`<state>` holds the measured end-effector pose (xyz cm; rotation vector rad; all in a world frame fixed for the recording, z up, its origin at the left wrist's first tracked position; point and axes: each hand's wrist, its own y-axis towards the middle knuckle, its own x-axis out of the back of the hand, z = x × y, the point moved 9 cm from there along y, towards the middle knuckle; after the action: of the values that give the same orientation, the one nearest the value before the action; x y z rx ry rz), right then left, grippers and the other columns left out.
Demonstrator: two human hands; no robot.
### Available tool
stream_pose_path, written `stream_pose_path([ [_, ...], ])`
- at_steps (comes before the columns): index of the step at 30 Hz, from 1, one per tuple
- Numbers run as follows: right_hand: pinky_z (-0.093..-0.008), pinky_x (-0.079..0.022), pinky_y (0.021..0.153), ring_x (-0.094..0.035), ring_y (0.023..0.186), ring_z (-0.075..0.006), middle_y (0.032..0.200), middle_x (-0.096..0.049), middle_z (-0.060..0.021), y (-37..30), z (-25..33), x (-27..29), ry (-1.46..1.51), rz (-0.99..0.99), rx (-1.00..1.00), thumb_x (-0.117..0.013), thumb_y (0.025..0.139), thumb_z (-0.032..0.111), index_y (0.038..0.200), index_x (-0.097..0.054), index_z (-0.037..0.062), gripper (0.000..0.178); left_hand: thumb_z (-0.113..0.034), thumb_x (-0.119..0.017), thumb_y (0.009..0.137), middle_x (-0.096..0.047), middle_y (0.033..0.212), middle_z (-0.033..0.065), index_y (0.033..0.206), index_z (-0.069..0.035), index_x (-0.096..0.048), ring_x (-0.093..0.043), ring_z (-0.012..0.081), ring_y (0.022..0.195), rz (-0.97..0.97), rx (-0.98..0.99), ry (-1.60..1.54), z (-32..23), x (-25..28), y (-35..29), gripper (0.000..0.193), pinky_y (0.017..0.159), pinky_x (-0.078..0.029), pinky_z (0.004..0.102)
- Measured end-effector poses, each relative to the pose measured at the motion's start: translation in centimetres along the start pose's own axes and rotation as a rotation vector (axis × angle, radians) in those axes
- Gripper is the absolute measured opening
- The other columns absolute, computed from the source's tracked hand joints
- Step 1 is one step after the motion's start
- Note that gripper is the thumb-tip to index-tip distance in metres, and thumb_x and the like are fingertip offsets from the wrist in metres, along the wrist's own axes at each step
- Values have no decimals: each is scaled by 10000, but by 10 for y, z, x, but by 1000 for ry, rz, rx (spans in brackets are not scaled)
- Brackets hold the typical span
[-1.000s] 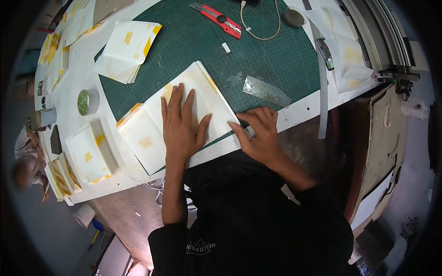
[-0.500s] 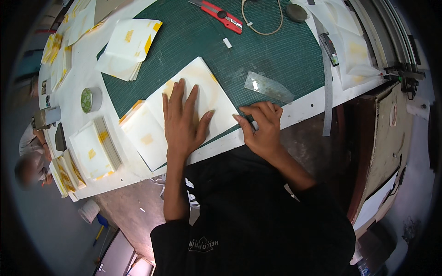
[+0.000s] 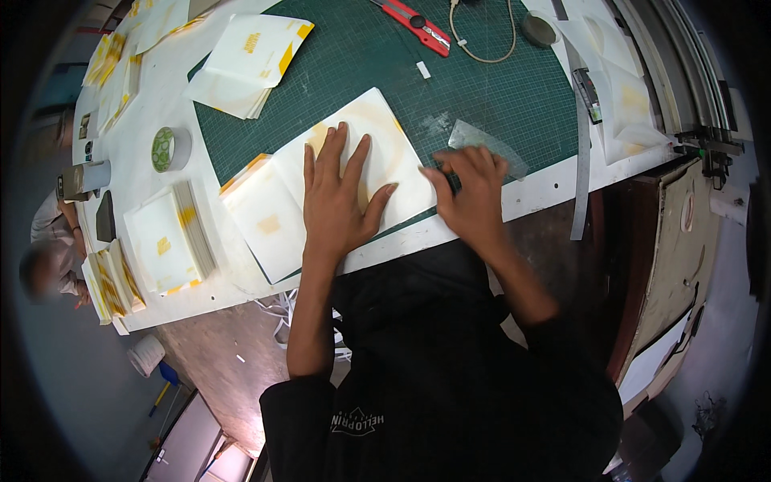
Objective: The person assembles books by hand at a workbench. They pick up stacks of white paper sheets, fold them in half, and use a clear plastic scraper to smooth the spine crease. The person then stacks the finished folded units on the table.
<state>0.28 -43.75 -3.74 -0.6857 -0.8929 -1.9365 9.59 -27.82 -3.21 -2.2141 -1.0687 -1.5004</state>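
Note:
An unfolded white paper piece with faint yellow print (image 3: 377,112) lies across the near edge of the green cutting mat (image 3: 337,48). My left hand (image 3: 341,197) presses flat on it, fingers spread. Just off the paper's right edge is my right hand (image 3: 474,189), its fingers curled and its thumb near the index tip. Whatever those fingers may hold is hidden. Partly under that hand lies a clear plastic strip (image 3: 467,134). A stack of folded white and yellow pieces (image 3: 253,60) sits on the mat's far left.
A red cutter (image 3: 414,24), a small white block (image 3: 423,70) and a looped cable (image 3: 486,60) lie farther back. Leftward are a tape roll (image 3: 171,149) and paper stacks (image 3: 161,241). A steel ruler (image 3: 582,177) overhangs the front edge. Another person (image 3: 52,257) is at far left.
My right hand has moved up along the paper's right edge and now partly covers the plastic strip. My left hand stays flat on the paper. The whole view has shifted slightly.

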Motion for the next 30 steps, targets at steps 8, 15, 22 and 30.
stream_pose_path([
  [8,-427,-334,869,-612,816,-235,766,-649,-58,116,2,-45,-116,8,9,-806,846,315,975,-743,67,287,-379,-740,888,-392,1570,242,1459,-64,-528,-350,401,1480,-24,-20,3,-3,3,0,686,1231,-183,595],
  [15,-431,-449,539,-629,609,-304,716,-654,-171,62,12,-10,-48,69,-73,-777,895,380,886,-689,-55,444,-344,-719,913,-423,1546,248,1428,-21,-546,-377,395,1467,-62,20,-64,6,4,-5,632,1236,-188,573],
  [22,-509,-549,702,-705,790,-477,834,-693,-309,36,21,-24,114,248,-402,-749,899,419,903,-680,-92,516,-219,-741,893,-459,1510,237,1408,-32,-539,-407,435,1430,-217,-38,-231,6,21,-11,584,1212,-247,589],
  [30,-473,-480,582,-637,619,-369,695,-636,-221,63,44,-32,11,206,-242,-806,834,467,741,-597,-35,551,-219,-726,908,-473,1487,242,1438,-4,-472,-418,428,1418,-264,-3,-323,11,29,-15,626,1225,-250,557],
])
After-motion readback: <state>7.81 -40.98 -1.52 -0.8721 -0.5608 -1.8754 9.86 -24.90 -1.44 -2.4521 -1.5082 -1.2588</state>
